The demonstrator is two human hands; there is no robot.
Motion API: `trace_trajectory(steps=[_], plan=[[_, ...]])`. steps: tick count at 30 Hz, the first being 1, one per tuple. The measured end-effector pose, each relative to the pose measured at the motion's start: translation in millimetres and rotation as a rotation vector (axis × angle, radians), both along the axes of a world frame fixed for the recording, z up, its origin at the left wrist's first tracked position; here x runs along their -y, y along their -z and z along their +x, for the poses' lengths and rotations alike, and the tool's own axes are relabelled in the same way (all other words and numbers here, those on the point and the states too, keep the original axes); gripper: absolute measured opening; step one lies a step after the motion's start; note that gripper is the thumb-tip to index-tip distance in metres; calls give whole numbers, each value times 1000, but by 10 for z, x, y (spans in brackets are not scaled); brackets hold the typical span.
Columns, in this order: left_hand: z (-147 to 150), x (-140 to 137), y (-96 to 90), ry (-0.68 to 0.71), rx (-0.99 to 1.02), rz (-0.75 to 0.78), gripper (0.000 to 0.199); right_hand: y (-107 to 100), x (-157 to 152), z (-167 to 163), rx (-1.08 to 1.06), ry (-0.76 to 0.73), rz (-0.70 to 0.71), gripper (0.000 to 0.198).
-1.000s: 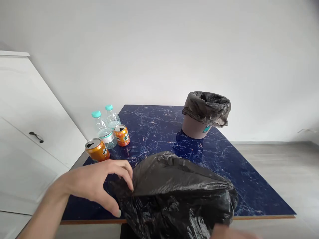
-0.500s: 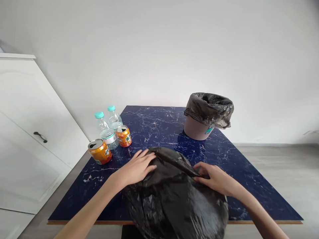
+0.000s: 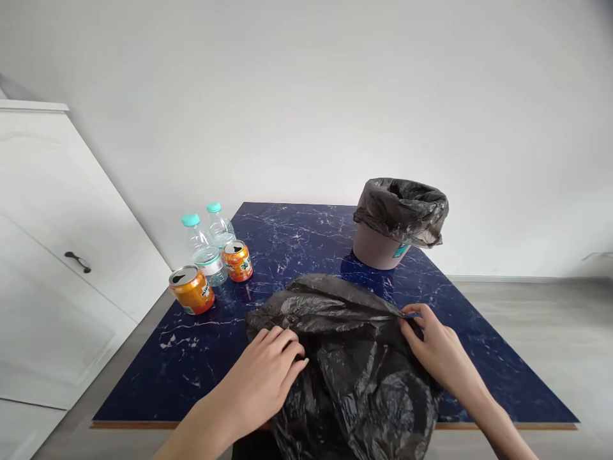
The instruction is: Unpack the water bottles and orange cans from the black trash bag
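A black garbage bag (image 3: 354, 364), crumpled and thin, is spread over the near part of the table and hangs past its front edge. My left hand (image 3: 265, 374) lies at the bag's left side, its fingers curled into the plastic; what the fingertips do underneath is partly hidden. At the bag's right upper edge, the thumb and fingers of my right hand (image 3: 433, 345) pinch the rim. Beyond the bag stands a trash can (image 3: 376, 246) with its own black liner (image 3: 402, 214) folded over the rim.
On the left of the blue marbled table (image 3: 297, 236) are two orange soda cans (image 3: 194, 294) and two clear plastic bottles (image 3: 211, 259) with turquoise caps. A white cabinet (image 3: 62, 306) borders the left side. The wall (image 3: 306, 102) rises behind.
The bag has flattened from a puffed shape and its upper rim shows more. My left hand has come nearer and curled; my right hand has shifted right, pinching the rim.
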State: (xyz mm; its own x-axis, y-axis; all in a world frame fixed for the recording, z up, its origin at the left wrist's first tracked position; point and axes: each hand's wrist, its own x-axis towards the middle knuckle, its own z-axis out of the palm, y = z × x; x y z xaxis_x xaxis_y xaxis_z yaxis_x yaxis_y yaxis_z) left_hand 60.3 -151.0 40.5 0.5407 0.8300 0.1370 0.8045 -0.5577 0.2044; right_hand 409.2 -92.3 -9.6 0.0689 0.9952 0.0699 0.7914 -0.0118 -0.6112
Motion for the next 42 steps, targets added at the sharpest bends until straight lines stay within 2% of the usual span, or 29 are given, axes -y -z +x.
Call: trace_trajectory(steps=[4,7,8,10,12,17,21,24,26,29,31,33,35,37,38,40,42], plan=[[-102,-261,217,-176,-77,249,32,-86,112,98,3,-174,-234,45],[-107,-454,234,-276,18,277,30,-253,165,176,-82,-270,-394,58],[-90,-494,222,-305,83,248,28,-304,161,198,-103,-253,-379,61],[-33,-539,182,-336,240,152,25,-369,107,222,-145,-183,-262,63],[49,-552,126,-308,405,23,27,-364,-1,203,-192,-138,-146,60],[271,-515,-30,-218,736,-362,27,-105,-339,-25,-158,-246,23,56],[328,-404,-87,-172,1047,-580,29,105,-471,-225,-7,-380,61,57],[246,-271,-112,-250,1151,-667,34,160,-475,-307,46,-396,35,48],[138,-179,-121,-352,1126,-642,38,161,-464,-316,5,-354,28,39],[-73,-72,-94,-469,1030,-602,39,151,-450,-257,-124,-154,112,30],[-217,-28,-63,-518,904,-550,39,142,-426,-190,-164,-30,152,28],[-324,3,-58,-517,701,-410,39,112,-368,-136,-122,-10,138,31],[-352,31,-108,-470,488,-141,41,38,-270,-128,-27,-30,159,38],[-279,57,-211,-395,349,137,37,-86,-158,-171,71,-57,253,46],[-210,68,-268,-334,319,224,32,-159,-107,-205,102,-79,312,47],[-37,77,-347,-169,300,221,29,-293,-37,-279,138,-206,357,44],[124,63,-324,-18,268,64,34,-364,-12,-331,168,-426,268,41]])
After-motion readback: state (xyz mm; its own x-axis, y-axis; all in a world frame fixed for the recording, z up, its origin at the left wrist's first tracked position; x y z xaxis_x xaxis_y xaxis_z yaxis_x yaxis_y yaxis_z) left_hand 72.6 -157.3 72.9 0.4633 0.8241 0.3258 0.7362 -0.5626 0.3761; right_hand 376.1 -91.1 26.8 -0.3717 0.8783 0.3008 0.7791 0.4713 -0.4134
